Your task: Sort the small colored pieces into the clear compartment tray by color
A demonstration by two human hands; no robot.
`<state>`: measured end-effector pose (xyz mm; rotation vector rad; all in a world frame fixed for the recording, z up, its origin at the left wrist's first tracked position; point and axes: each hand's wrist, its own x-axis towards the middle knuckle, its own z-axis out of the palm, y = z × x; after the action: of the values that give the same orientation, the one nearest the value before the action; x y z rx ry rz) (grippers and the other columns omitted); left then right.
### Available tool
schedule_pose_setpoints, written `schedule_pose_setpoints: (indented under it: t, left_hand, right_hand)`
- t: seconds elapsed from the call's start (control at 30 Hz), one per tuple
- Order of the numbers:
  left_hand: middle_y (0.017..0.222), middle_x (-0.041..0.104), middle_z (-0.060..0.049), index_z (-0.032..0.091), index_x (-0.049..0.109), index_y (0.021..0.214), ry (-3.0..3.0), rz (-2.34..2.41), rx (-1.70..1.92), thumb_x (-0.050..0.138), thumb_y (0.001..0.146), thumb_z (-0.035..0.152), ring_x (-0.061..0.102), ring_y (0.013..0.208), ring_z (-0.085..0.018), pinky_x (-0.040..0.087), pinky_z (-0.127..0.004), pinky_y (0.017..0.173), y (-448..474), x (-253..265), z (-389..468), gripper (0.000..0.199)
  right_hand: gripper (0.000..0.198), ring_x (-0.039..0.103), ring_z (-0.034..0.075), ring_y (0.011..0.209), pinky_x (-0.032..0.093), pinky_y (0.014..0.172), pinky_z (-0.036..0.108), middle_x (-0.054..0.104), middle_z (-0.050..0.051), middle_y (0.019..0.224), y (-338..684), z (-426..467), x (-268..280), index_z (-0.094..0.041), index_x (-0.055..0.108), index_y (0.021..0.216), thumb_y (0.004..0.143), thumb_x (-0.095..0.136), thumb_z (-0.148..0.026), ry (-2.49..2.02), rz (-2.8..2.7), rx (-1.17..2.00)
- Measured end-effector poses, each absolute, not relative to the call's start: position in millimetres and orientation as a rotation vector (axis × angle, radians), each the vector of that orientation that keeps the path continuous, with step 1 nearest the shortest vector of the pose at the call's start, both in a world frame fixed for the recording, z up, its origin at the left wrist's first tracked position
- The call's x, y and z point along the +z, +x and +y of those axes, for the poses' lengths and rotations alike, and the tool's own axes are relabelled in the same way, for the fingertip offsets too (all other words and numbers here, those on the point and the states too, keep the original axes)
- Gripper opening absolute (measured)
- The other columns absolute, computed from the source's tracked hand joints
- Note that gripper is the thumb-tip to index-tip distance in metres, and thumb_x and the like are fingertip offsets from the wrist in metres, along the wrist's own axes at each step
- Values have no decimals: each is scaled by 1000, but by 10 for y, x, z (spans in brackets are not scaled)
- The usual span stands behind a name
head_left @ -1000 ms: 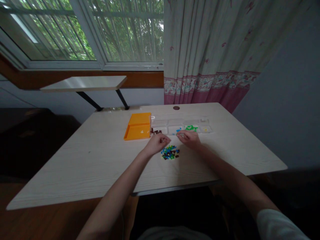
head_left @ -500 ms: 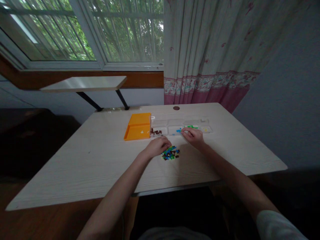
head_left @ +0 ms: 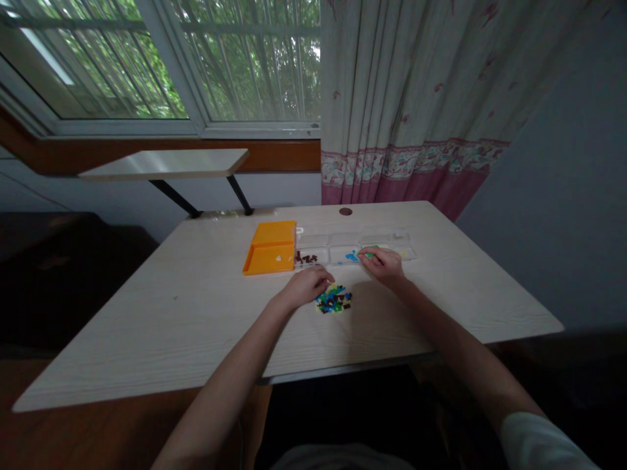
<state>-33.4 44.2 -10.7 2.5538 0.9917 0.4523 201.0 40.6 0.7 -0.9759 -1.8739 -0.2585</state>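
Observation:
A pile of small mixed plastic pieces, in blue, green, brown and yellow, lies on the table. My left hand rests at its far left edge, fingers curled with the tips together; what they hold, if anything, is too small to name. Over a clear compartment tray, my right hand has its thumb and fingers pinched, hiding whatever is between them. Just left of those fingertips lie blue pieces; green pieces are partly covered by the hand. Brown pieces fill the left compartment.
An orange case half lies open left of the tray, with small white bits in it. A raised shelf on black legs stands at the table's back left. A round brown cable hole sits near the back edge.
My right hand has shifted slightly right, from the blue pieces towards the green ones, uncovering more blue. My left hand has stayed almost in place beside the pile.

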Motion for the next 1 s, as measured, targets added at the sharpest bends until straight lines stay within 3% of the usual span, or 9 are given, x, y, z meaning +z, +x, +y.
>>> schedule_pose_setpoints:
  t: [0.57, 0.73, 0.83, 0.9, 1.0]
  left_hand:
    - [85, 59, -5, 19, 63, 85, 2608, 1011, 465, 48, 81, 24, 55, 80, -15, 42, -25, 71, -336, -80, 424, 16]
    - [83, 60, -5, 17, 64, 83, 2462, 983, 606, 50, 80, 22, 54, 78, -14, 41, -24, 70, -301, -92, 425, 15]
    - [75, 58, -4, 14, 65, 82, 2166, 1024, 812, 55, 77, 26, 50, 65, -10, 38, -20, 58, -240, -108, 428, 16]
    - [59, 51, 0, 11, 64, 80, 1912, 1047, 895, 59, 74, 31, 40, 50, -7, 29, -18, 46, -196, -125, 434, 21]
    - [45, 36, 7, 10, 62, 78, 1623, 997, 963, 64, 67, 38, 26, 40, -3, 17, -18, 41, -147, -161, 451, 30]
  right_hand:
    - [22, 48, 13, 49, 28, 48, 23, 61, 1, 56, 2643, 685, -56, -23, 68, 86, 79, 52, -35, -1802, -1967, -138]
    - [25, 50, 13, 50, 29, 49, 22, 61, 1, 56, 2510, 627, -23, -23, 68, 90, 82, 48, -36, -1714, -1971, -115]
    - [24, 51, 11, 49, 30, 49, 21, 60, -1, 54, 2260, 536, -37, -23, 67, 90, 82, 48, -36, -1522, -2069, -97]
    - [23, 52, 10, 49, 32, 51, 20, 59, -2, 53, 2047, 462, -79, -23, 67, 88, 82, 49, -36, -1359, -2134, -134]
    - [22, 51, 9, 47, 33, 52, 20, 57, -3, 49, 1779, 370, -167, -24, 68, 82, 80, 53, -39, -1210, -2133, -243]
